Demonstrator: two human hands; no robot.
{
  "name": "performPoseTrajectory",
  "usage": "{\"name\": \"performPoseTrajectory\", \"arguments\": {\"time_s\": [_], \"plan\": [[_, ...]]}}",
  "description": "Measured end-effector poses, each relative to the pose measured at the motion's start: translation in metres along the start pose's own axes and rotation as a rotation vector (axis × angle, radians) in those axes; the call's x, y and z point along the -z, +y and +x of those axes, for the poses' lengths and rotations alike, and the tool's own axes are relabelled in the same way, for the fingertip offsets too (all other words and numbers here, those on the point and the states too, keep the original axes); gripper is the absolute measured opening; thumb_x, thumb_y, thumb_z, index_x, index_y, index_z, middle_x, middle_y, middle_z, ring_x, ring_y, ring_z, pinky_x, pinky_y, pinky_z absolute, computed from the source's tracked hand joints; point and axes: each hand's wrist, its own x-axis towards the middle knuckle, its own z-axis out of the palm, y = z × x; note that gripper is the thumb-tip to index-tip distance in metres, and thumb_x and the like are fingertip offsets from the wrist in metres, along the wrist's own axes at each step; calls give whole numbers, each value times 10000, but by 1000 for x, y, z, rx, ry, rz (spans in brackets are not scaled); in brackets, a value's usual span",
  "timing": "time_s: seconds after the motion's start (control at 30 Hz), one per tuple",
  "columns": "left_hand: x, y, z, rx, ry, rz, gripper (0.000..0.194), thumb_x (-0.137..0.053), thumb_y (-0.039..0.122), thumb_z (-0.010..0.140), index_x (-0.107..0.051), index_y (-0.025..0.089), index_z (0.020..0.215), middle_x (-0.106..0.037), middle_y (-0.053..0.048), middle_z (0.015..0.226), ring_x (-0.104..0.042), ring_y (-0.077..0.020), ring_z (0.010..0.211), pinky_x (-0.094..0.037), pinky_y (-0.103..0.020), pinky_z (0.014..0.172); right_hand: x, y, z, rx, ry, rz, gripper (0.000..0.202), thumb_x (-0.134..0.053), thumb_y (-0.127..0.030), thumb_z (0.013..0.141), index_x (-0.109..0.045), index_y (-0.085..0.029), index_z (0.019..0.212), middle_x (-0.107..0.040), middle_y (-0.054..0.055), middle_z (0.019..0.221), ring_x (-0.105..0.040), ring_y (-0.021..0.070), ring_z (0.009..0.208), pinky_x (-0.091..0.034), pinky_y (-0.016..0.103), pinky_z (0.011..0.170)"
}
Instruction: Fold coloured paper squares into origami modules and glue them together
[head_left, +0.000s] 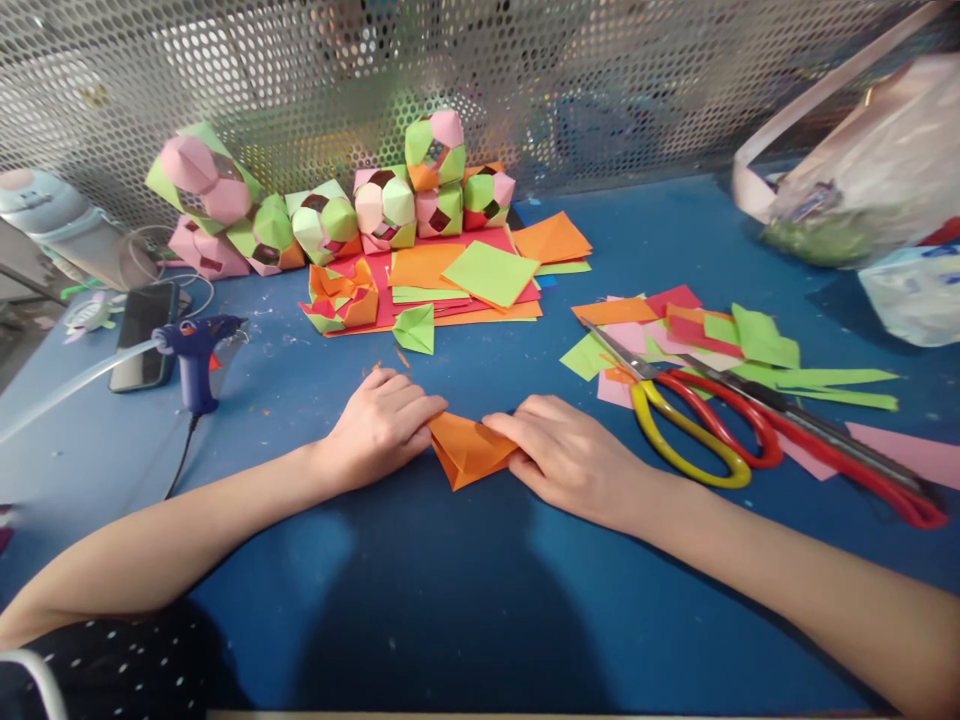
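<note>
Between my two hands is a piece of folded orange paper [469, 452], creased into a pointed shape over the blue table. My left hand [384, 425] pinches its left corner, fingers bent and pressed together. At the right corner, my right hand [566, 450] grips the paper between thumb and fingers. A small folded green paper piece [415, 329] lies just beyond. Behind it, a pile of paper squares has a green sheet [491, 273] on top, and a part-built orange and green paper model [343, 295] sits at the pile's left.
Scissors [694, 415] and a red-handled cutter [840, 455] rest by paper scraps [697, 330] on the right. Left are a blue glue gun [196, 360], a phone [142, 340] and a bottle [67, 230]. Several paper models [324, 222] line the perforated metal screen [600, 90].
</note>
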Motion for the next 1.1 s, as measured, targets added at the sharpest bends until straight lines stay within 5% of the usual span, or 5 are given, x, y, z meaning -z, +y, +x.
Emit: {"name": "performPoseTrajectory", "arguments": {"time_s": [0.37, 0.53, 0.77, 0.93, 1.1], "plan": [[2, 0, -1, -8, 1, 119, 236, -423, 157, 831, -600, 128, 985, -626, -60, 768, -553, -172, 751, -387, -348, 807, 17, -4, -2, 1, -124, -133, 241, -406, -65, 839, -578, -107, 1003, -589, 68, 682, -498, 209, 669, -413, 359, 631], [2, 1, -1, 108, 39, -33, 228, -485, 191, 818, -578, 142, 1020, -634, -85, 895, -565, -199, 851, -413, -372, 807, 11, -4, -2, -79, -32, -78, 204, -433, -141, 864, -574, -129, 1010, -594, 76, 685, -519, 216, 665, -421, 365, 616], [1, 11, 5, 576, 386, -796, 543, -619, 210, 752, -361, 215, 1230, -418, -124, 1313, -461, -206, 1177, -445, -351, 929, 3, -2, 3, -512, 226, 232, 41, -488, -223, 862, -526, -213, 848, -566, 19, 707, -543, 148, 631, -451, 277, 592], [1, 30, 10, 776, 215, -1475, 423, -588, 222, 782, -426, 161, 1168, -582, -123, 1154, -589, -211, 1031, -484, -364, 895, 3, -10, 7, -743, 193, 544, 127, -532, -321, 828, -527, -205, 881, -585, 2, 699, -557, 141, 611, -472, 269, 583], [5, 43, 12, 807, 150, -1595, 282, -580, 213, 784, -523, 163, 1055, -626, -70, 1042, -623, -161, 822, -549, -268, 658, 2, -12, 12, -835, 122, 819, 223, -540, -362, 832, -559, -199, 983, -637, 42, 838, -608, 175, 753, -508, 296, 656]]}}
